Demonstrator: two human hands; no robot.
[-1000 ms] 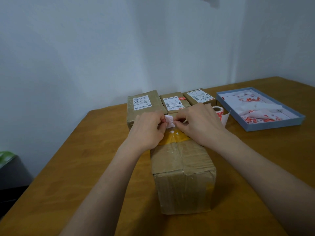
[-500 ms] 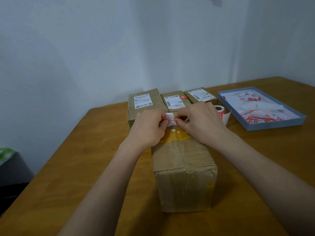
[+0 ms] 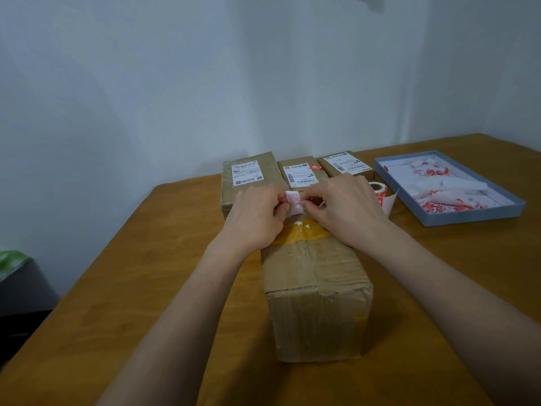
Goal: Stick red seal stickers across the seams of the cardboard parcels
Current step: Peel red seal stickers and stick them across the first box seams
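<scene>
A long cardboard parcel (image 3: 314, 284) lies in front of me on the wooden table (image 3: 146, 288), its taped seam running away from me and a yellow tape band across its far part. Above that far end my left hand (image 3: 254, 218) and my right hand (image 3: 342, 209) both pinch a small sticker piece (image 3: 294, 202) that shows its white side. A roll of red seal stickers (image 3: 380, 191) stands just right of my right hand. Three smaller labelled parcels (image 3: 248, 178) (image 3: 298, 174) (image 3: 344, 165) sit in a row behind; the middle one bears a red sticker.
A shallow blue tray (image 3: 474, 215) at the right holds crumpled white backing paper with red scraps. A white wall stands close behind the table. A dark bin with a green liner (image 3: 11, 276) sits on the floor at the left.
The hands stay together on the sticker piece, with only small finger shifts. The view has drifted slightly; the parcels have not moved.
</scene>
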